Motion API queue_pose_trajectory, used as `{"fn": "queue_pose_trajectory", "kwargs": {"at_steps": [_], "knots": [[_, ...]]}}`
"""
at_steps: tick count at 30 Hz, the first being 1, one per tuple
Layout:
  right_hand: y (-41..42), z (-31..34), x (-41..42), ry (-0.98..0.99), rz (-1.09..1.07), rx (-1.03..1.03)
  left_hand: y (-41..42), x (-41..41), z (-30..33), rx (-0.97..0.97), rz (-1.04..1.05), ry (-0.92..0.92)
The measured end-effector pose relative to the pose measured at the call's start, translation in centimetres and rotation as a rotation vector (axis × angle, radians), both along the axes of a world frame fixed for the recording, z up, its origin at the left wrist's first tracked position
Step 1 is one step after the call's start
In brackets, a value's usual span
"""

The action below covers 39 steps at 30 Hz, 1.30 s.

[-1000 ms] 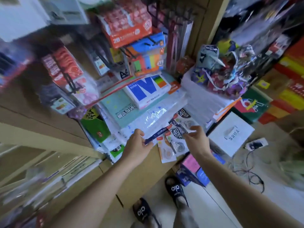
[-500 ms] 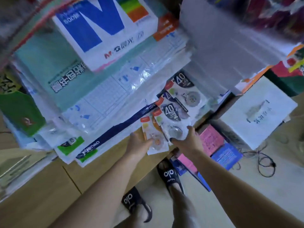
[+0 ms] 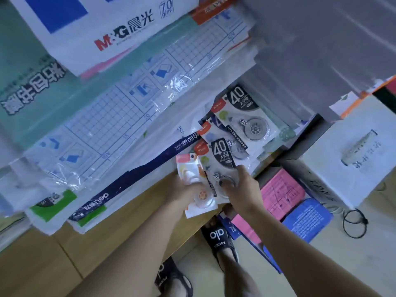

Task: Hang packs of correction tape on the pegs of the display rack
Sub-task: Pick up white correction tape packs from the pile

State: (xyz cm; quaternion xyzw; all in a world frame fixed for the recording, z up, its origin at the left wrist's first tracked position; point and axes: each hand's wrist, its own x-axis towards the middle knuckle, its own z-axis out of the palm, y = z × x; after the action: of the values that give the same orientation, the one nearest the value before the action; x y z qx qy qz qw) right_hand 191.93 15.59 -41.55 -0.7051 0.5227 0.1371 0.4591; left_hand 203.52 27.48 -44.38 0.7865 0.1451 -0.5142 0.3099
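Note:
Several correction tape packs lie fanned at the wooden counter's edge. My left hand (image 3: 179, 192) holds a white and orange pack (image 3: 194, 185) from its left side. My right hand (image 3: 243, 190) grips the lower end of a black "40" pack (image 3: 221, 156), with the thumb over its tape wheel. Two more black "40" packs (image 3: 246, 116) lie just beyond, partly overlapped. The display rack and its pegs are out of view.
Plastic-wrapped paper stacks (image 3: 120, 116) and an M&G ream (image 3: 120, 33) cover the counter (image 3: 111, 232) behind the packs. Below right on the floor are pink (image 3: 280, 194) and blue (image 3: 308, 219) packets, a white box (image 3: 351, 151) and a black cable (image 3: 353, 224). My sandalled feet (image 3: 218, 236) stand under the counter edge.
The view has dropped and closed in on the counter, and the rack has left the frame. Both hands have come onto the correction tape packs, the right one sliding up over the black pack.

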Motion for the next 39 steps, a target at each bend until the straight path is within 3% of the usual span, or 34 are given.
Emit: {"fn": "queue_pose_trajectory", "kwargs": {"at_steps": [4, 8, 12, 19, 23, 28, 30, 34, 36, 39], "knots": [[-0.8, 2.4, -0.1, -0.105, -0.035, 0.025, 1.0, 0.3, 2.1, -0.128, -0.001, -0.058], [-4.3, 4.8, 0.9, -0.186, -0.023, -0.103, 2.0, 1.5, 4.0, -0.212, 0.056, -0.105], [-8.8, 4.4, 3.5, -0.137, 0.1, -0.244, 1.5, 2.3, 4.9, -0.24, 0.123, -0.12], [-11.6, 3.4, 6.4, 0.139, 0.268, -0.354, 0.3, 2.5, 4.3, -0.301, 0.139, -0.088], [-11.9, 3.7, 6.5, 0.135, 0.243, -0.232, -0.4, 2.8, 4.1, -0.297, 0.182, -0.052], [-12.0, 4.6, 6.2, 0.071, 0.204, -0.321, -1.3, 3.2, 2.2, -0.266, 0.262, -0.025], [-12.0, 4.5, 5.8, -0.025, 0.089, -0.252, -1.8, 3.1, 1.8, -0.276, 0.267, -0.014], [-12.3, 4.7, 4.3, -0.153, -0.208, 0.087, -2.0, 2.6, 1.8, -0.254, 0.252, 0.007], [-11.9, 4.5, 3.7, -0.171, -0.168, 0.194, -1.7, 2.4, 1.7, -0.224, 0.25, 0.014], [-10.4, 3.8, 3.5, -0.078, 0.14, 0.155, -1.2, 2.3, 1.4, -0.173, 0.271, 0.01]]}}
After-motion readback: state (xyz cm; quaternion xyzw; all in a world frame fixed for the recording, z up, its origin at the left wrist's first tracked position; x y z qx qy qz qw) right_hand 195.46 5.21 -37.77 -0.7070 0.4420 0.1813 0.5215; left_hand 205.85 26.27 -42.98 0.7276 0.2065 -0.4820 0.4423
